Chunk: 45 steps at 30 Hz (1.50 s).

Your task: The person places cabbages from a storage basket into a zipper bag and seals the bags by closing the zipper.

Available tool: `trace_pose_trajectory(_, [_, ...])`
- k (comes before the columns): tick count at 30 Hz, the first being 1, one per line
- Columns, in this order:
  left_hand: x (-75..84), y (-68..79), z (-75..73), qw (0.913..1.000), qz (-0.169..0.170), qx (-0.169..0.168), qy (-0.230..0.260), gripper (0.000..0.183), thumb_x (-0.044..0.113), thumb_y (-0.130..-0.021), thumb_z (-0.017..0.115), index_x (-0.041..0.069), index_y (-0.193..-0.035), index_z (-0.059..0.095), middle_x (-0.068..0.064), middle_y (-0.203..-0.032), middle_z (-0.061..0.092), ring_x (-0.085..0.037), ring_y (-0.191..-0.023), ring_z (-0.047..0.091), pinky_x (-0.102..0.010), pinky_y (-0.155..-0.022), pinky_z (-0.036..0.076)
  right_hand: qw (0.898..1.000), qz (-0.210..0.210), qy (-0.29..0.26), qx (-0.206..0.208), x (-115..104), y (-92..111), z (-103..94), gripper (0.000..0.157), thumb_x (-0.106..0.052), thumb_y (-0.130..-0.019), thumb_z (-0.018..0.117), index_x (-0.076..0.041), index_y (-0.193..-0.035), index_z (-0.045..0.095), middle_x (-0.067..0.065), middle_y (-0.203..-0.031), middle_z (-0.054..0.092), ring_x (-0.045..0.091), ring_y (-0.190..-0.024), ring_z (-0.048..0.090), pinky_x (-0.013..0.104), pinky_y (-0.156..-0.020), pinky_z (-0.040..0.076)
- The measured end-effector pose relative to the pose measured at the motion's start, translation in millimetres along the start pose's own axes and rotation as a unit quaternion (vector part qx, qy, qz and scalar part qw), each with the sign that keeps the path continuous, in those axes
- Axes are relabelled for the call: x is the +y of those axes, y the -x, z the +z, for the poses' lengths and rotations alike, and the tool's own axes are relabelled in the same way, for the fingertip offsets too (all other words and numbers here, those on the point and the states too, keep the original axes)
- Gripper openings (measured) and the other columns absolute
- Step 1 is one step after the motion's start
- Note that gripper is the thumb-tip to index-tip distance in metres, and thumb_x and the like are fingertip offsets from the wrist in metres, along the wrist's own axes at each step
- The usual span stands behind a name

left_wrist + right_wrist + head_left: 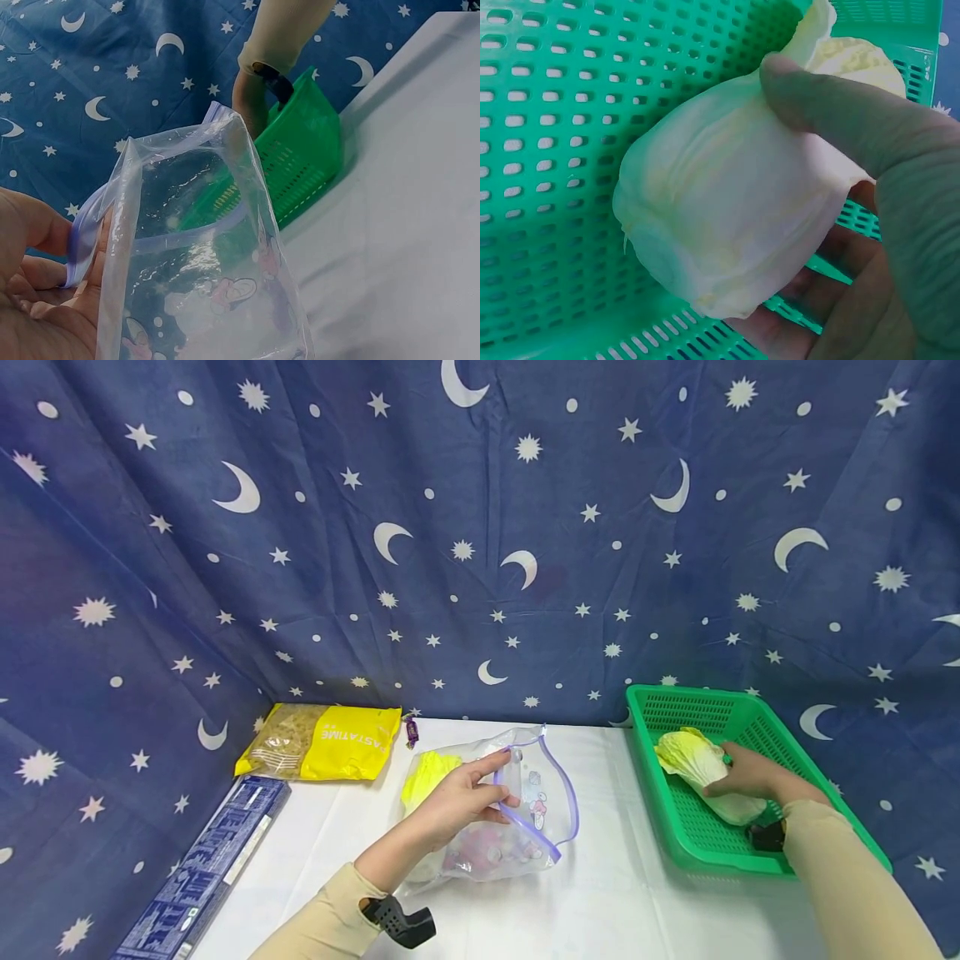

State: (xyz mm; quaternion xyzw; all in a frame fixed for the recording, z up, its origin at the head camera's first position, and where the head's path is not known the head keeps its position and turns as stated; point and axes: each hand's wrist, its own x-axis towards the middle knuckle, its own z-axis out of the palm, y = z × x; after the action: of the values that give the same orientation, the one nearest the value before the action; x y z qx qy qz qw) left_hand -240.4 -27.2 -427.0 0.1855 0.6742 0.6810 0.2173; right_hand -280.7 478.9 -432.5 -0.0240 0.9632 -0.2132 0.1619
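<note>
My left hand (pixel 468 793) pinches the purple-zipped edge of a clear plastic zip bag (pixel 480 852) and keeps its mouth apart, facing right. Inside the bag shows a yellow-green leafy vegetable (pixel 431 777), partly behind the hand. In the left wrist view the bag's printed pink figures (pixel 232 292) are visible. Over on the right, my right hand (pixel 753 774) grips a napa cabbage (pixel 701 764) in a green basket (pixel 660 827). The right wrist view has the thumb across the top of the cabbage (pixel 727 195) and the fingers curled beneath it.
At the back left lies a yellow pasta bag (pixel 348 743), with a small purple-wrapped candy (pixel 412 732) beside it. A long blue box (pixel 206 868) runs along the left table edge. A star-patterned blue curtain (pixel 450 610) hangs behind the white table (pixel 600 893).
</note>
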Motion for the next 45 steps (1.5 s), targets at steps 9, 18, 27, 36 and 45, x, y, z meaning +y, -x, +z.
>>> trace_pose_trajectory(9, [0.4,-0.7,0.6,0.9999,0.001,-0.011,-0.003,0.061,0.004,-0.101,0.058,0.004,-0.158,0.038,-0.008,-0.165,0.032,-0.03,-0.106,0.07,-0.036,-0.085,0.061,1.0,-0.005,-0.022,0.016,0.9,4.6,-2.9,0.104,-0.033,-0.088,0.078,0.026,-0.146,0.016,0.051,-0.139,0.033,0.064,-0.121,0.044,0.066,-0.09,0.05])
trace_pose_trajectory(18, [3.3,-0.5,0.0,0.9999,-0.002,-0.009,-0.013,0.06,0.006,-0.101,0.057,0.006,-0.158,0.038,-0.01,-0.164,0.034,-0.025,-0.104,0.071,-0.036,-0.086,0.061,0.996,0.0,-0.071,0.056,-1.1,18.6,-17.7,0.105,-0.041,-0.095,0.071,0.022,-0.151,0.009,0.051,-0.145,0.026,0.065,-0.128,0.035,0.068,-0.094,0.047])
trace_pose_trajectory(27, [3.8,-2.8,0.8,0.9999,-0.001,-0.013,-0.008,0.061,0.006,-0.101,0.057,0.004,-0.158,0.037,-0.011,-0.164,0.034,-0.025,-0.103,0.071,-0.036,-0.086,0.061,0.983,0.005,-0.173,0.062,-23.4,32.9,-36.0,0.111,-0.052,-0.099,0.063,0.006,-0.158,-0.011,0.047,-0.156,0.006,0.064,-0.14,0.021,0.068,-0.096,0.048])
trace_pose_trajectory(36, [5.3,-3.1,1.7,0.9997,-0.006,-0.009,-0.021,0.062,0.007,-0.101,0.058,0.005,-0.159,0.036,-0.013,-0.164,0.033,-0.025,-0.102,0.072,-0.035,-0.086,0.061,0.959,-0.062,-0.266,0.076,-62.3,36.2,-32.5,0.091,-0.039,-0.102,0.064,-0.003,-0.164,0.008,0.032,-0.158,0.029,0.02,-0.124,0.056,0.047,-0.088,0.059])
trace_pose_trajectory(45, [6.0,-4.5,2.5,0.9998,-0.002,-0.008,-0.016,0.062,0.006,-0.1,0.057,0.003,-0.158,0.035,-0.014,-0.164,0.033,-0.025,-0.101,0.071,-0.035,-0.085,0.061,0.944,-0.103,-0.304,0.078,-100.4,38.3,-20.6,0.083,-0.031,-0.101,0.068,-0.008,-0.164,0.02,0.024,-0.154,0.039,0.002,-0.106,0.063,0.038,-0.082,0.061])
